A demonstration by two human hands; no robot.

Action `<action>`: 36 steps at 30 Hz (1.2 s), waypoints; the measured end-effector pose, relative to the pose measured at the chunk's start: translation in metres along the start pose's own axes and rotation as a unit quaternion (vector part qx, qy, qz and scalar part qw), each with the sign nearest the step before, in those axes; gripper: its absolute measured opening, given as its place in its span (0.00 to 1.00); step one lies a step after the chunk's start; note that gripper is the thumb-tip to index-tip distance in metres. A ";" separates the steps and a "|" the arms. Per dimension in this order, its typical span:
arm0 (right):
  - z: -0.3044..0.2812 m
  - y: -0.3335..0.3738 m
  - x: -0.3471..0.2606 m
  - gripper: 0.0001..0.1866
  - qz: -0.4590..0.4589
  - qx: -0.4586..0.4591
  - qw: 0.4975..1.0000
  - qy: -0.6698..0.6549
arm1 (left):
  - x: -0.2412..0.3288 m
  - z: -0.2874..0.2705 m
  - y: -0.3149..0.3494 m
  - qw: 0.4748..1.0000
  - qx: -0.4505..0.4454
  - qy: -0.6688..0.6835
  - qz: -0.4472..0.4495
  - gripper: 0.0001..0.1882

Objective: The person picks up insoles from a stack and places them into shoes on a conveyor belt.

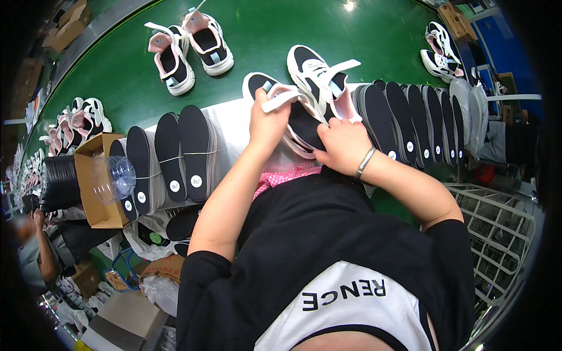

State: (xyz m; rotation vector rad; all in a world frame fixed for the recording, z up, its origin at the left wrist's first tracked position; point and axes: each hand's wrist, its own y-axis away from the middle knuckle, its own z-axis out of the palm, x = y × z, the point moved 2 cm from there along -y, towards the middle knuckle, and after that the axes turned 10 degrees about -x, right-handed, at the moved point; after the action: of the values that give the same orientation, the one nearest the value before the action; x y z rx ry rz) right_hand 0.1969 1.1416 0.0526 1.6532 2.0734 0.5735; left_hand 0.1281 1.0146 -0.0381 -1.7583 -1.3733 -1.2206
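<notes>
Nearest, a black shirt (316, 222) fills the lower middle, and a strip of pink dotted cloth (275, 180) shows just past it. The left hand (270, 120) is closed on the collar of a black, white and pink shoe (285, 98), beside its raised white strap. The right hand (344, 143), a silver bracelet (366, 162) at its wrist, has its fingers bent at the shoe's opening, touching a dark piece (305, 126) there (it looks like an insole, though the fingers partly hide it). This shoe sits in front of the person, tilted, its toe pointing away, and a 2nd shoe (316, 73) of the same kind lies against its right side. Stacks of black insoles with round white labels flank them: the left stacks (199, 146), 2 of them tied with a thin band, and the right stacks (398, 117), ranged in a row. Beyond the left stacks, toward the left, stands an open carton (102, 213) with a clear plastic container (120, 178). Farther off on the green tabletop (263, 29) stand 2 matching shoes (211, 50), straps lifted, and at the far right lie more shoes (439, 58).
</notes>
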 end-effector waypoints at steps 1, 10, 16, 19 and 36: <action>0.000 -0.003 -0.001 0.11 -0.023 0.008 1.000 0.002 | -0.005 0.002 0.003 0.993 -0.008 -0.070 0.094 0.14; 0.039 -0.065 -0.014 0.08 -0.120 0.032 0.991 0.042 | -0.011 0.004 0.014 0.985 -0.031 0.170 0.000 0.32; 0.030 -0.080 -0.018 0.18 -0.090 -0.097 0.991 -0.001 | -0.011 -0.001 0.018 0.983 -0.017 0.181 -0.029 0.31; 0.037 -0.089 -0.018 0.20 -0.080 -0.141 0.987 -0.002 | -0.012 -0.003 0.018 0.980 -0.017 0.195 -0.031 0.30; 0.033 -0.084 -0.017 0.19 -0.099 -0.073 0.992 -0.013 | 0.001 -0.005 0.017 0.989 -0.062 0.137 -0.010 0.27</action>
State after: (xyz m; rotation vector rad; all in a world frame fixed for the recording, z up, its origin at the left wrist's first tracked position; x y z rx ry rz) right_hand 0.1517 1.1091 -0.0207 1.3482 2.0926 0.6159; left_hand 0.1429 1.0061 -0.0336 -1.5897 -1.1801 -1.5245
